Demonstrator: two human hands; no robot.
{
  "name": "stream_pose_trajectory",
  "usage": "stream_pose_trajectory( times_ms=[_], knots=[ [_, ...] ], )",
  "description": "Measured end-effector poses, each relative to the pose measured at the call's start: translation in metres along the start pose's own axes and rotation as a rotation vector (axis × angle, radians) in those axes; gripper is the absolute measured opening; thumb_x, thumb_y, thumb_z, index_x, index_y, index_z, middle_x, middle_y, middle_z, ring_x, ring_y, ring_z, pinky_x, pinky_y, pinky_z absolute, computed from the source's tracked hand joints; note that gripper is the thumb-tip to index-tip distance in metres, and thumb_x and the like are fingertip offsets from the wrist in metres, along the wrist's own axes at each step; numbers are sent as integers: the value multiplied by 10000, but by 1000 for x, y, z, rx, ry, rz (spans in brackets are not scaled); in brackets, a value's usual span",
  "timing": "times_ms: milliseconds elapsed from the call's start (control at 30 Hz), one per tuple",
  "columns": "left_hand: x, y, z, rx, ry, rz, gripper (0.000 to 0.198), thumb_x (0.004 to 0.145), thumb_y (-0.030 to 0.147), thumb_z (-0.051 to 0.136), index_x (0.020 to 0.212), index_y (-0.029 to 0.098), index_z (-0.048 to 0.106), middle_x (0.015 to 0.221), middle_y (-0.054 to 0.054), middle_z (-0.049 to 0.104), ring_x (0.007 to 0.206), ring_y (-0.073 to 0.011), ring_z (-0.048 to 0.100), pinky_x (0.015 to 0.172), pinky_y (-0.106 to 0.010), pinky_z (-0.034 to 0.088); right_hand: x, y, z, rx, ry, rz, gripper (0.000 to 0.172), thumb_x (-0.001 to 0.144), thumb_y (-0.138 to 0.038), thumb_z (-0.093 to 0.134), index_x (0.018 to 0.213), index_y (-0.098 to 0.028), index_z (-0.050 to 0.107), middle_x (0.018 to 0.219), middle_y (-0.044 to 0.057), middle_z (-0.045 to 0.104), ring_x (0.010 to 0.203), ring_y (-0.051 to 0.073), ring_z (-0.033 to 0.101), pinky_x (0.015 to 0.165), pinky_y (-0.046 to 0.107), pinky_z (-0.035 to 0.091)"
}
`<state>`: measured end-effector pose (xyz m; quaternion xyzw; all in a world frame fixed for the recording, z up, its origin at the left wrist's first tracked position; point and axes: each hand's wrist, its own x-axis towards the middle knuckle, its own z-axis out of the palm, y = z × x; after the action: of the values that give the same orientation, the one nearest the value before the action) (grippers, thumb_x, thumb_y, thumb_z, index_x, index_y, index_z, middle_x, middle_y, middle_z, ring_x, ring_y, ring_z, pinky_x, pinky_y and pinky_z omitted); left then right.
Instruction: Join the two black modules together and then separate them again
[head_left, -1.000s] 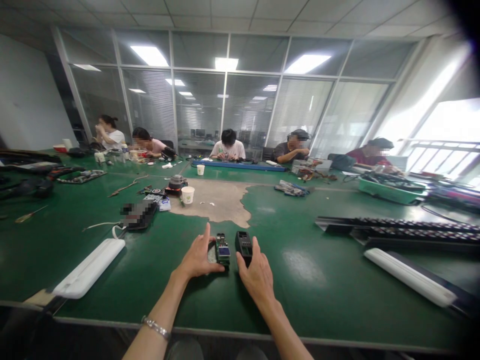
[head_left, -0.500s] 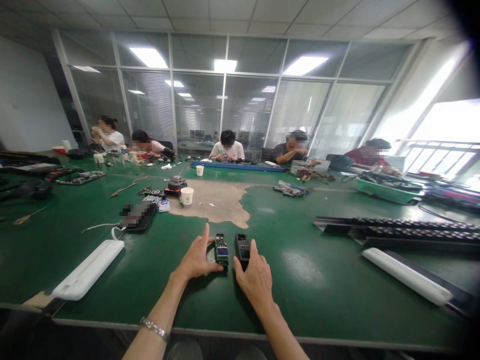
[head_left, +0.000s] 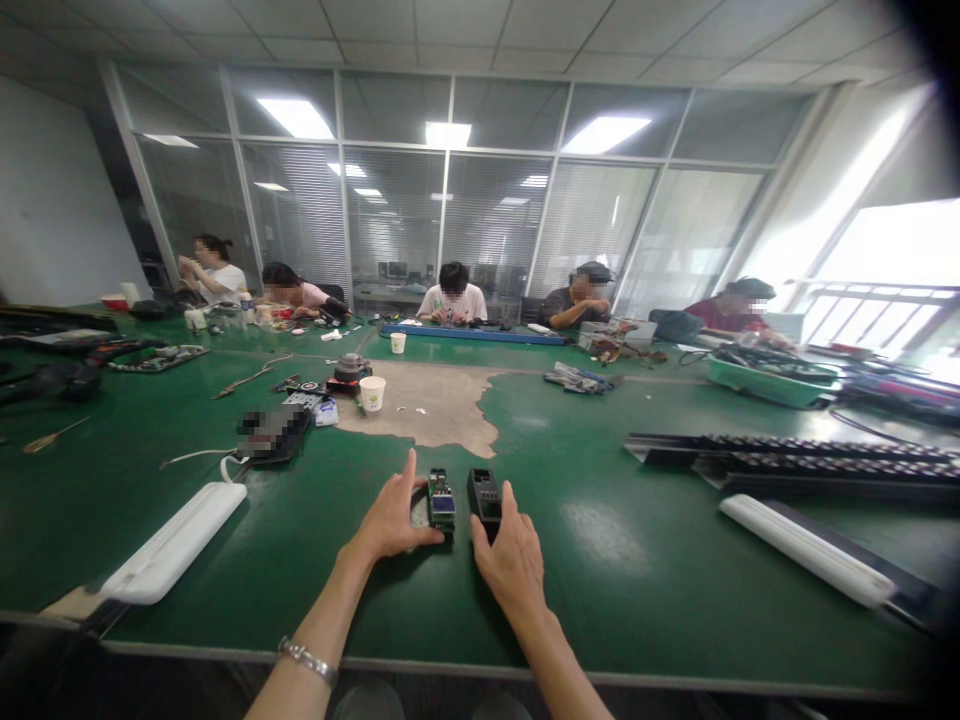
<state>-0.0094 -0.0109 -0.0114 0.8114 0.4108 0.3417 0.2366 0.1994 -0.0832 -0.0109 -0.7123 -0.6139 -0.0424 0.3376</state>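
Observation:
A small circuit board (head_left: 442, 503) with a dark blue display faces up near the middle of the table. My left hand (head_left: 390, 515) holds it from the left, thumb at its near end and another finger at its upper left edge, while the index finger points away from me. Beside it, a narrow gap apart, is a black plastic casing (head_left: 485, 493) with openings in its face. My right hand (head_left: 514, 550) grips this casing, thumb at the near left corner and fingers along the right side. The fingertips on the far side are partly hidden.
White bar-shaped lamps (head_left: 176, 545) lie left and right. Black metal strips (head_left: 750, 452) and a green basket (head_left: 776, 384) are on the right. A paper cup (head_left: 372, 394) stands on a bare brown patch (head_left: 450, 400). Several people sit along the far side.
The whole view has shifted very slightly. Both hands, the circuit board and the casing keep practically the same places.

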Motion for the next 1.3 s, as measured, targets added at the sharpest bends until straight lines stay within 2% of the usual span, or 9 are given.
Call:
stream_pose_trajectory(
  times_ms=[133,300,433,567,667,933,1167,1300],
  knots=[
    [0,-2,0,10,-4,17,1382,568,465,866,1503,235,-125,1298,-131,556,1201,-331,489,1026,-496,345,6,-6,-5,130,5,54,700,903,-411,453,1484,-85,236,1248,175,572,1077,278,558,896,375,436],
    [1,-5,1,25,-7,57,1399,559,504,865,1501,235,-133,1294,-122,556,1192,-323,492,1028,-494,352,14,-38,-15,241,20,7,695,907,-440,448,1483,-106,248,1279,166,560,1103,265,556,912,368,433],
    [0,-8,3,41,11,84,1380,582,477,851,1493,249,-162,1298,-109,545,1191,-319,496,1050,-511,335,17,-65,-13,209,7,-30,692,896,-410,475,1475,-93,267,1240,164,585,1079,264,565,890,349,437],
    [1,-12,5,24,30,112,1362,615,408,816,1468,247,-235,1349,-113,510,1202,-313,492,1038,-506,364,14,-78,-7,124,2,-72,685,890,-375,491,1473,-92,270,1166,145,624,1018,261,576,863,341,434],
    [2,-15,6,4,44,126,1362,614,373,795,1453,237,-269,1386,-119,482,1220,-315,484,1043,-513,367,12,-79,-3,83,1,-96,684,893,-361,488,1473,-79,261,1145,138,634,993,263,573,857,343,427],
    [1,-15,6,47,47,116,1235,658,319,723,1490,197,-181,1480,-178,356,1303,-339,418,1071,-535,344,0,-70,10,38,-10,-111,700,896,-367,485,1477,-60,244,1198,155,618,970,267,570,837,349,421],
    [2,-10,6,130,15,149,1203,659,278,674,1486,183,-196,1440,-177,406,1266,-342,447,1070,-545,340,-10,-62,16,2,-38,-132,728,875,-360,513,1472,-37,252,1128,155,649,939,271,567,826,357,413],
    [2,-10,6,129,4,148,1237,623,258,682,1483,180,-203,1447,-179,391,1279,-354,427,1081,-552,323,-11,-60,16,13,-22,-128,766,863,-401,530,1476,-40,246,1186,176,624,975,279,566,823,362,413]
  ],
)
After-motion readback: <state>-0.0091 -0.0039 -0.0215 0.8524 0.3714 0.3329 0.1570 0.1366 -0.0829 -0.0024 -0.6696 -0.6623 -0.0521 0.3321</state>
